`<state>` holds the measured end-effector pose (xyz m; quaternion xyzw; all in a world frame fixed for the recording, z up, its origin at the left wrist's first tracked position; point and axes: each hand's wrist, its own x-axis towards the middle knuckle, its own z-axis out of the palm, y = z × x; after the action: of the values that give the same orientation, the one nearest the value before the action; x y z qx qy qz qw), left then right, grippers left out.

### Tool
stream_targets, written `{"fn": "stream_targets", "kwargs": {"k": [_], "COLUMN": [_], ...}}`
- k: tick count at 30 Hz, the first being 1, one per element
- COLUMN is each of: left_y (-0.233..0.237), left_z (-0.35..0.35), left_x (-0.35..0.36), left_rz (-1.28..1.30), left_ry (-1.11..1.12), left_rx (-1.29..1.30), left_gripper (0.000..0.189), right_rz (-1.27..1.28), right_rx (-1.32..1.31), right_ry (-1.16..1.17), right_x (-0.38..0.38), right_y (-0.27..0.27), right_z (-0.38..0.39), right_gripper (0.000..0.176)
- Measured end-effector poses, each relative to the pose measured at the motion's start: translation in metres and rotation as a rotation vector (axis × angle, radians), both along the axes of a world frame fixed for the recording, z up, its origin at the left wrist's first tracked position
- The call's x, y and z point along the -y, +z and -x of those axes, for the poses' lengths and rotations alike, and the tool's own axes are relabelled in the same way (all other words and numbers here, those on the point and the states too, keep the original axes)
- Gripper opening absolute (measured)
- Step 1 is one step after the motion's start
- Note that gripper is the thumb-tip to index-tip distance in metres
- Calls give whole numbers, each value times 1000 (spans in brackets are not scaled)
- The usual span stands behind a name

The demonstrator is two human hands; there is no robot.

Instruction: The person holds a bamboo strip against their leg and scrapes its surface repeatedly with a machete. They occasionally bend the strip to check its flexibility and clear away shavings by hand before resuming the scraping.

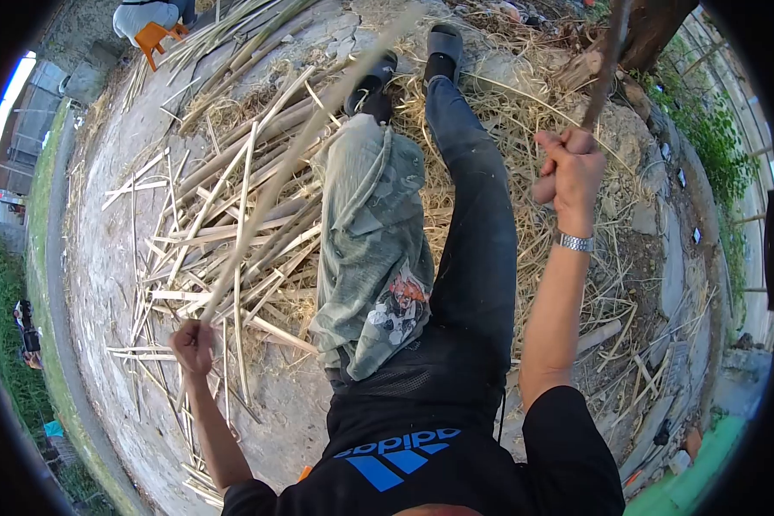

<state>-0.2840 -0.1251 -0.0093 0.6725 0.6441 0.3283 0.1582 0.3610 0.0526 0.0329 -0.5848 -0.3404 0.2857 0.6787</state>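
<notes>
My left hand (193,346) is closed around the near end of a long, pale bamboo strip (271,196), which slants up and away past my legs and blurs toward its far end. Raised on the other side, my right hand (572,172) grips what looks like a long knife (609,73). Its rounded handle end shows below my fist, and the narrow dark blade points up out of the frame. A worn grey-green cloth (370,232) with stains and a torn patch lies over my left leg. The strip and the blade are apart.
Split bamboo strips and poles (232,224) are heaped left of my legs. Shavings (533,112) litter the ground around my feet. A tree trunk (658,34) stands at the upper right. Far upper left, another person (146,17) is beside an orange chair (153,39).
</notes>
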Motion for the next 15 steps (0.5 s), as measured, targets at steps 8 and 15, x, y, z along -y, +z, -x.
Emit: {"fn": "stream_targets", "kwargs": {"k": [8,15], "left_y": [152,192], "left_z": [-25,-196], "left_x": [-82,-148], "left_rz": [-1278,-1159], "left_ry": [593,170], "left_rx": [-47,738], "left_gripper": [37,37], "right_rz": [-117,-141], "right_rx": [113,-248], "right_ry": [-49,398], "right_x": [17,57], "right_y": [11,52], "right_z": [-45,69], "right_gripper": [24,22]}}
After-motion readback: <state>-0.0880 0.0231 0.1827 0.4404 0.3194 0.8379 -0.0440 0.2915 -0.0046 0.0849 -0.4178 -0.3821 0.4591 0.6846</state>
